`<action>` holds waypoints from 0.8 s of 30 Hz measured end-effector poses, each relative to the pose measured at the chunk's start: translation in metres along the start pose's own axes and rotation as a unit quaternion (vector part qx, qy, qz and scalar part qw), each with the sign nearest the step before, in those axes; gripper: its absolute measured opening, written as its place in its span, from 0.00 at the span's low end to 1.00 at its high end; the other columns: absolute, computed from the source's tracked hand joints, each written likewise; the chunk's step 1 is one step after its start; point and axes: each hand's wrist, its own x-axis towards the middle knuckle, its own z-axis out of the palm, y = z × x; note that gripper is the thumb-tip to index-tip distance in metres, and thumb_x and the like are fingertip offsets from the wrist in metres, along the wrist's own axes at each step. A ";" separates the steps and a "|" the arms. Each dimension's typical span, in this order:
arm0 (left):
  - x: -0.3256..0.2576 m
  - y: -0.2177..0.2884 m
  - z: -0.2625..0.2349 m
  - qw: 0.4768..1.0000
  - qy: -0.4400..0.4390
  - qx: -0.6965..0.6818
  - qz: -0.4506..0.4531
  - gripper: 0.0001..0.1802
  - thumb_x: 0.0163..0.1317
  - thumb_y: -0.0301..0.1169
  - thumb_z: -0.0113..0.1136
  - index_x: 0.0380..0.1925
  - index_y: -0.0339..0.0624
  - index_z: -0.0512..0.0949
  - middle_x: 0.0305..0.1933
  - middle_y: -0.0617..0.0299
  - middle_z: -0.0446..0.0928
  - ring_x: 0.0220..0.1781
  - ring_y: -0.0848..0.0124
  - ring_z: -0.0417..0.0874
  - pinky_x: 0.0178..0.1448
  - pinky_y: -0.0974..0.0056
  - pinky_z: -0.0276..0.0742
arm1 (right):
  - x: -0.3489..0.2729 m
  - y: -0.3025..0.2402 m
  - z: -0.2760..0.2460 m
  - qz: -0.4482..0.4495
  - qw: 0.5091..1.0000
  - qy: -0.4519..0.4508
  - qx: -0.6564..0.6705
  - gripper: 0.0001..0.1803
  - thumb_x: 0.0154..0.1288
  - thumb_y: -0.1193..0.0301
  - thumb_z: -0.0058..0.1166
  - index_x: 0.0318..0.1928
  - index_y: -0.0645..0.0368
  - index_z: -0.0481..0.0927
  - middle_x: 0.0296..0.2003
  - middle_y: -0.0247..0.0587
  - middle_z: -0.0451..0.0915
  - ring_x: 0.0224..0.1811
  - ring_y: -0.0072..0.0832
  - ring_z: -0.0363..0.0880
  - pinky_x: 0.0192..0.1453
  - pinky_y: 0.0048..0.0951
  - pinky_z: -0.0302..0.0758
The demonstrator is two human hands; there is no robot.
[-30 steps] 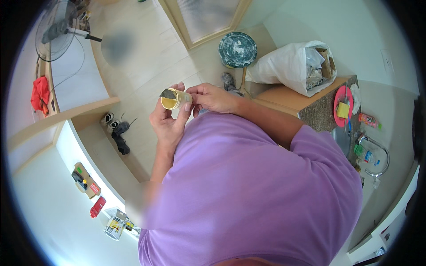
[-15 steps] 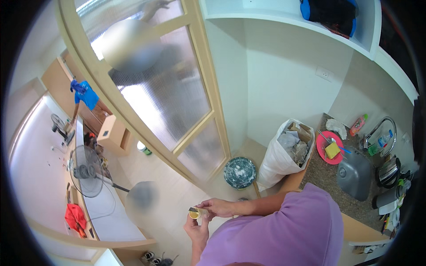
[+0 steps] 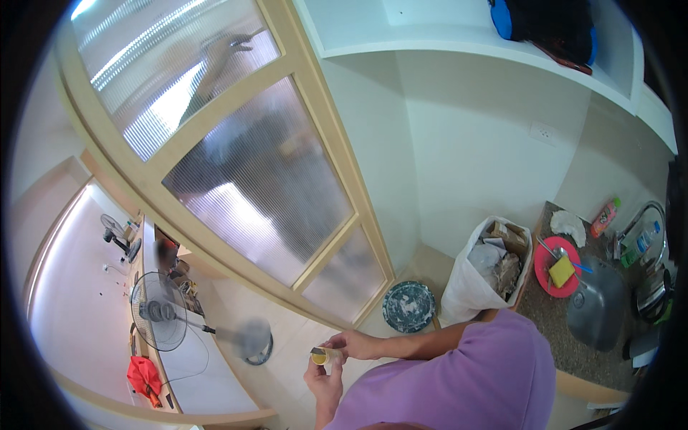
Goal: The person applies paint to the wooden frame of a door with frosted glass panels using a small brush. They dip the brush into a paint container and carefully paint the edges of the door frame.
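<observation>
Low in the middle of the head view, I hold a short cream roll (image 3: 332, 356) with a yellow inner core, perhaps a roll of masking tape. A small dark flat piece (image 3: 317, 351) sits at its open end. The fingers of my left hand (image 3: 325, 383) are closed around its near side. My right hand (image 3: 358, 345) reaches across from the right and grips the roll's other end with bent fingers. Its exact finger contact is too small to make out.
A ribbed-glass partition (image 3: 301, 279) stands ahead, a person's hand (image 3: 236, 44) behind it. A round dark pail (image 3: 408, 307) and a full white sack (image 3: 462, 290) stand on the floor. To the right is a sink (image 3: 596, 315); to the left, a fan (image 3: 159, 311).
The view has shifted, so most of the room sits lower in the picture. The person in blue at far left is out of sight. Both hands keep the roll in nearly the same pose.
</observation>
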 end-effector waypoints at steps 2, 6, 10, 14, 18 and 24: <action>0.012 0.001 0.009 1.000 0.004 -0.003 0.005 0.23 0.66 0.22 0.70 0.60 0.28 0.78 0.58 0.48 0.84 0.63 0.62 0.83 0.72 0.55 0.73 | 0.004 -0.011 -0.010 -0.030 0.998 0.005 -0.049 0.17 0.70 0.77 0.63 0.59 0.62 0.85 0.38 0.30 0.82 0.33 0.18 0.73 0.39 0.24 0.76; 0.034 0.008 0.023 1.000 0.009 0.020 -0.001 0.22 0.66 0.21 0.70 0.59 0.28 0.79 0.58 0.49 0.85 0.62 0.62 0.83 0.72 0.56 0.74 | 0.025 -0.012 -0.031 -0.035 0.999 -0.009 -0.025 0.16 0.75 0.71 0.61 0.60 0.61 0.84 0.40 0.31 0.84 0.38 0.19 0.76 0.44 0.26 0.77; 0.044 0.004 0.018 0.997 0.020 0.074 0.016 0.23 0.65 0.21 0.69 0.60 0.29 0.79 0.57 0.49 0.85 0.62 0.63 0.83 0.71 0.57 0.74 | 0.053 0.003 -0.055 0.028 0.998 -0.018 0.052 0.13 0.80 0.67 0.58 0.57 0.61 0.83 0.41 0.34 0.84 0.41 0.21 0.80 0.48 0.27 0.80; 0.039 -0.001 -0.015 0.994 0.063 0.092 0.006 0.22 0.65 0.21 0.69 0.60 0.30 0.80 0.56 0.50 0.85 0.61 0.63 0.84 0.70 0.56 0.75 | 0.071 0.010 -0.049 0.045 0.997 0.040 0.038 0.11 0.81 0.64 0.53 0.44 0.60 0.81 0.30 0.32 0.78 0.29 0.21 0.78 0.35 0.26 0.78; 0.036 -0.012 -0.062 0.993 0.072 0.087 0.023 0.21 0.65 0.21 0.69 0.58 0.31 0.80 0.55 0.51 0.85 0.59 0.64 0.84 0.70 0.56 0.75 | 0.084 0.033 -0.044 0.064 0.991 0.114 -0.002 0.14 0.80 0.64 0.46 0.38 0.59 0.77 0.27 0.33 0.75 0.27 0.24 0.78 0.30 0.28 0.77; 0.017 -0.009 -0.136 0.992 0.053 0.110 0.028 0.18 0.65 0.22 0.69 0.55 0.32 0.82 0.51 0.53 0.87 0.57 0.65 0.85 0.68 0.57 0.75 | 0.066 0.063 -0.010 0.084 0.973 0.210 -0.057 0.15 0.80 0.64 0.43 0.37 0.59 0.76 0.27 0.34 0.75 0.26 0.24 0.78 0.29 0.29 0.77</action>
